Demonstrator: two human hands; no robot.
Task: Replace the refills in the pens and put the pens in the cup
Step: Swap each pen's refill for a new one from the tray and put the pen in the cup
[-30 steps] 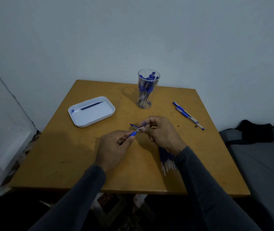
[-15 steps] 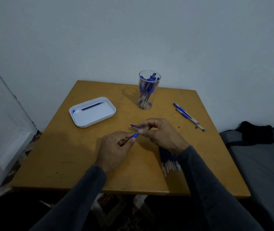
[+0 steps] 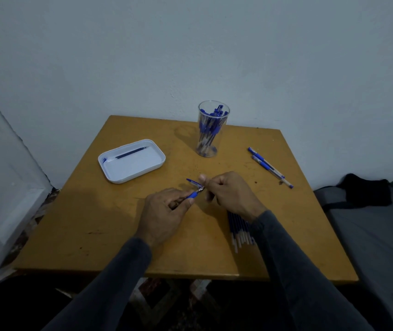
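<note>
My left hand (image 3: pixel 164 211) grips a blue pen (image 3: pixel 193 194) over the middle of the wooden table (image 3: pixel 90 223), tip pointing up and right. My right hand (image 3: pixel 231 193) has its fingers curled at the pen's metal tip. A blue pen cap (image 3: pixel 192 182) lies on the table just behind the hands. The clear cup (image 3: pixel 211 130) at the back holds several blue pens. A row of refills (image 3: pixel 239 229) lies under my right forearm, partly hidden. Two more pens (image 3: pixel 269 167) lie at the right.
A white tray (image 3: pixel 132 161) at the back left holds one dark refill (image 3: pixel 131 152). A white wall runs behind the table. A grey seat with a black cloth (image 3: pixel 367 189) stands beyond the table's right edge.
My right hand has drawn in close to the pen tip; the gap between the two hands has shrunk. The left hand has kept its grip on the pen.
</note>
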